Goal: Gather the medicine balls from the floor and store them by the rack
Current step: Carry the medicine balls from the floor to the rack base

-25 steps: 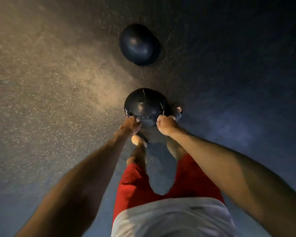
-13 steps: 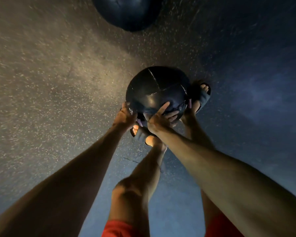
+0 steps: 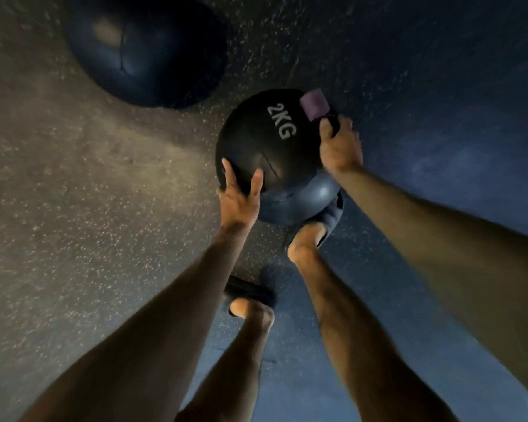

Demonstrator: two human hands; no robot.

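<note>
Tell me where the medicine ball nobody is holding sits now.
In the head view, the loose medicine ball lies on the speckled floor at upper left, beyond and left of the 2KG ball held by the left hand and right hand.

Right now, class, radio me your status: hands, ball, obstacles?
Left hand flat on 2KG ball, right hand gripping its handle. Second ball on floor ahead-left.

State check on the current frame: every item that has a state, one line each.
2KG medicine ball: held between both hands, label facing the camera.
left hand: fingers straight, pressed against the ball's near-left side.
right hand: fingers curled round the ball's right edge, beside the purple patch.
second medicine ball: on the floor, untouched, blurred.
sandals: worn on the feet.
</note>
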